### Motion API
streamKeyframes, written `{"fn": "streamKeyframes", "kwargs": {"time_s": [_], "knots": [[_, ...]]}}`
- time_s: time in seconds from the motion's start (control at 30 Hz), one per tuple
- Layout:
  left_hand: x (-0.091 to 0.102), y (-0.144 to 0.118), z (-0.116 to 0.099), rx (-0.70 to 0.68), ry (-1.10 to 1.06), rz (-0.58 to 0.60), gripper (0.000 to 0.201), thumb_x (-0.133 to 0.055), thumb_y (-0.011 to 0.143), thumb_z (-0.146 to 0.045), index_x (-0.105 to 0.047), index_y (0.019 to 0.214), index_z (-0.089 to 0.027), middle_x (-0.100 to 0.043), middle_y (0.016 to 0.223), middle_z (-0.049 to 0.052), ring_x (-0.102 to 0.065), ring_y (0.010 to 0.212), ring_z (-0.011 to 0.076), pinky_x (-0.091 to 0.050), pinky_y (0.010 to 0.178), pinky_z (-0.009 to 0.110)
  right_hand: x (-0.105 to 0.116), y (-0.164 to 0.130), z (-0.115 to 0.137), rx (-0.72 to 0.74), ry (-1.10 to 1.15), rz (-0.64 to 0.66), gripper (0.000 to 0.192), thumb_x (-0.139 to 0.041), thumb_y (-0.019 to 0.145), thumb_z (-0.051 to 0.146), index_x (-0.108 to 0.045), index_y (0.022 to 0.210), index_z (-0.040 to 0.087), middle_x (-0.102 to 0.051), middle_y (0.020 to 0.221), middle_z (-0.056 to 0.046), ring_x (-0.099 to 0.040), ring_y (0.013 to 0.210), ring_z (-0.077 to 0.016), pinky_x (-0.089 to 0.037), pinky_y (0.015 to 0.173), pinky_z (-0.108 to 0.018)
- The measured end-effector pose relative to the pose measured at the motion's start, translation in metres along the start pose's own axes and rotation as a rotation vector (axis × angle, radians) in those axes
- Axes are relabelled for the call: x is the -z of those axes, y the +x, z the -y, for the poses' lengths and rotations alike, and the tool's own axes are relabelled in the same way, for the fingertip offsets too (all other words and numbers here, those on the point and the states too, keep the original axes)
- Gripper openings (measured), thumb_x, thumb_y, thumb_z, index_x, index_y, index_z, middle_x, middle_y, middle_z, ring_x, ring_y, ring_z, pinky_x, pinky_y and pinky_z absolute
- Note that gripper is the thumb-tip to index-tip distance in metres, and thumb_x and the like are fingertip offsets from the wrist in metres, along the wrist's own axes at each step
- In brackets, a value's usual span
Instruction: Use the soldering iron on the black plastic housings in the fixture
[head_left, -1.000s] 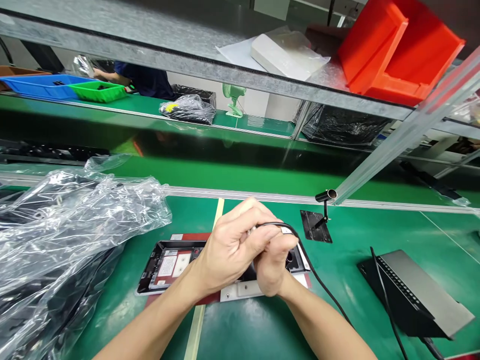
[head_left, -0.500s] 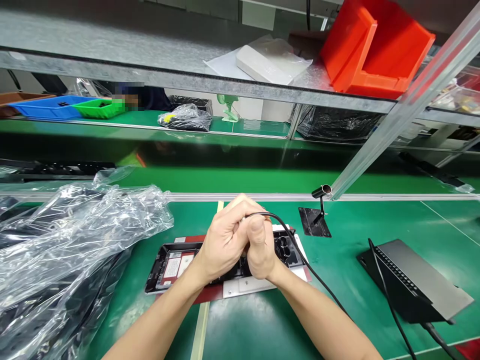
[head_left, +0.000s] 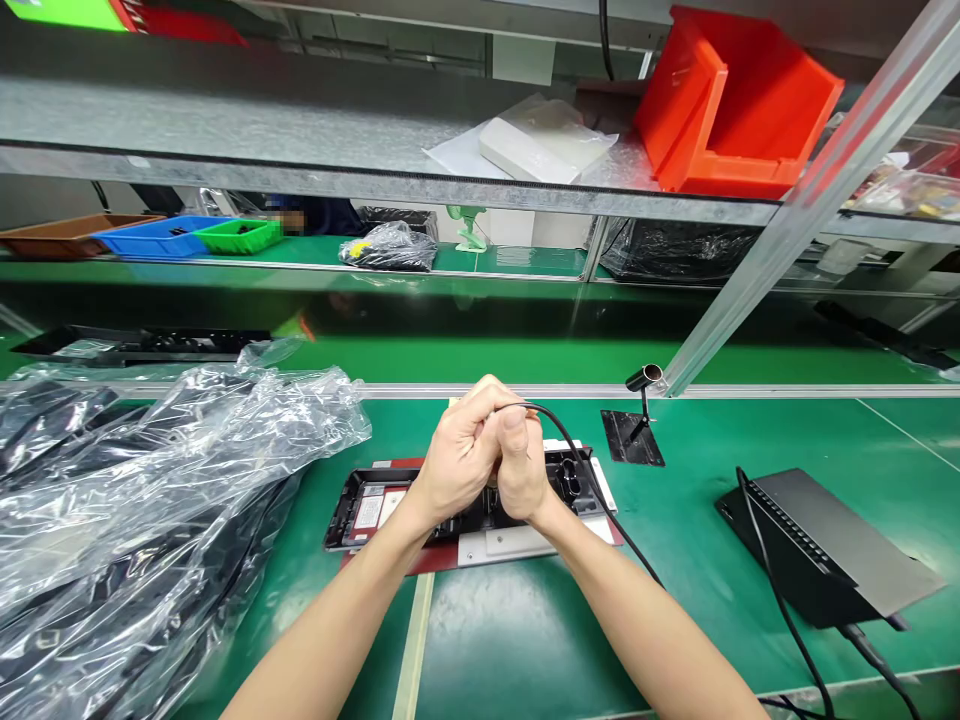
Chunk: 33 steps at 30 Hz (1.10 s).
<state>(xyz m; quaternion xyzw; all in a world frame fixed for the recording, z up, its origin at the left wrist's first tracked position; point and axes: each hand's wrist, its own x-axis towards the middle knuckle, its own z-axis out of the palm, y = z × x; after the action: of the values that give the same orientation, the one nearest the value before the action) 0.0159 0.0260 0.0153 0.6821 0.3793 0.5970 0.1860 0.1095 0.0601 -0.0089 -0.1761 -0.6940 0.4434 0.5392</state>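
My left hand (head_left: 457,455) and right hand (head_left: 521,478) are pressed together over the middle of the bench, both clenched around a thin tool whose body I cannot make out. The left fingers wrap over the top and the right thumb lies against them. A smooth black cable (head_left: 592,490) leaves the top of the grip, arcs right and runs down along my right forearm.

Directly beneath the hands lies a flat black tray (head_left: 367,505), a shallow plastic rectangle with moulded pockets and pale labels at its left end. It rests on a dark red mat (head_left: 435,560) with a white plate (head_left: 510,543) at the near edge.

All this sits on a matte green bench (head_left: 525,640). To the left is a heap of crinkled clear plastic bags (head_left: 150,500) over dark parts. To the right stands a small metal tube on a black base (head_left: 634,440), and further right a slanted grey box (head_left: 825,545) with a ribbed black edge. On the shelf above rests an orange bin (head_left: 735,110).
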Motion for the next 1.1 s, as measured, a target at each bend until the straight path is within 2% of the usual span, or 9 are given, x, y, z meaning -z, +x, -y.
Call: {"fn": "streamKeyframes", "kwargs": {"time_s": [0.33,0.7,0.93,1.1], "knots": [[-0.0011,-0.0012,0.0022,0.029,0.010,-0.035,0.036,-0.047,0.103,-0.044,-0.068,0.090,-0.018,-0.060,0.085,0.005,-0.057,0.081,0.0180,-0.044,0.075,0.030,-0.0016,0.0017,0.0006,-0.006,0.003,-0.005,0.056,-0.028,0.099,0.063,-0.039,0.061,0.023,-0.042,0.062,-0.001,-0.046,0.063,-0.0164,-0.042,0.060,-0.032],[-0.0009,-0.0061,0.0007,0.046,0.033,-0.034,0.031,-0.048,0.104,-0.039,-0.069,0.098,-0.018,-0.067,0.097,0.007,-0.061,0.087,0.0180,-0.048,0.080,0.029,-0.0037,0.0017,0.0055,0.045,-0.006,0.010,0.051,-0.030,0.100,0.056,-0.041,0.063,0.023,-0.046,0.070,-0.003,-0.049,0.071,-0.0175,-0.048,0.069,-0.034],[-0.0004,-0.0043,-0.0032,-0.020,0.034,-0.032,0.033,-0.047,0.104,-0.039,-0.069,0.094,-0.017,-0.066,0.089,0.006,-0.061,0.083,0.0176,-0.050,0.076,0.029,-0.0038,0.0007,0.0065,0.033,-0.045,0.028,0.050,-0.028,0.099,0.059,-0.042,0.066,0.023,-0.048,0.073,-0.004,-0.052,0.073,-0.0185,-0.048,0.069,-0.034],[-0.0006,-0.0056,-0.0023,0.013,0.033,-0.036,0.032,-0.049,0.103,-0.041,-0.070,0.097,-0.018,-0.068,0.095,0.007,-0.062,0.088,0.0191,-0.049,0.081,0.031,-0.0029,-0.0009,0.0058,0.008,-0.030,0.022,0.049,-0.031,0.098,0.059,-0.041,0.065,0.024,-0.047,0.070,-0.003,-0.049,0.071,-0.0187,-0.047,0.067,-0.034]]}}
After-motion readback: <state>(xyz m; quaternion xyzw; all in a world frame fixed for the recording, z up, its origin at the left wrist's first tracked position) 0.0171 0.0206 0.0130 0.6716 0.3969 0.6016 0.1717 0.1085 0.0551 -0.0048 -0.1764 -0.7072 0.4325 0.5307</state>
